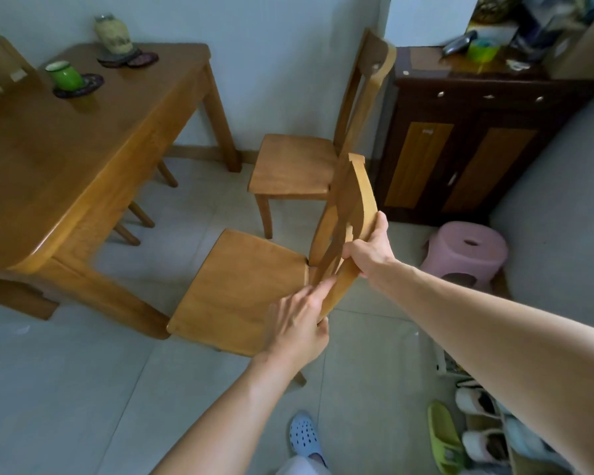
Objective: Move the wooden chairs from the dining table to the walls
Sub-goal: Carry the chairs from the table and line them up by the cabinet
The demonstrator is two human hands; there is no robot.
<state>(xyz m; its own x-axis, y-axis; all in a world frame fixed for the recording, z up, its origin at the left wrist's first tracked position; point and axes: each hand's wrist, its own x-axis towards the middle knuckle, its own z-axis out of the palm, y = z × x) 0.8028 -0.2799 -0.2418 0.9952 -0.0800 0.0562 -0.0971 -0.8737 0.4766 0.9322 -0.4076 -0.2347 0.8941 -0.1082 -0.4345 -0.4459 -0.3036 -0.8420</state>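
The near chair (240,289) stood close to the table (83,159), just in front of a second chair (295,166) by the wall. It could bump that chair or slip, since only the right hand (371,248) gripped its back. The left hand (299,323) lay open, fingers flat on the back's lower end.

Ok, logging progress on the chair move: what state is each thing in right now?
Near chair: upright beside the table, held by its backrest.
Right hand: grip closed on the backrest top.
Left hand: fingers loosely against the backrest.
Far chair: standing beside the cabinet.
Cabinet: doors shut.
Pink stool: upright.
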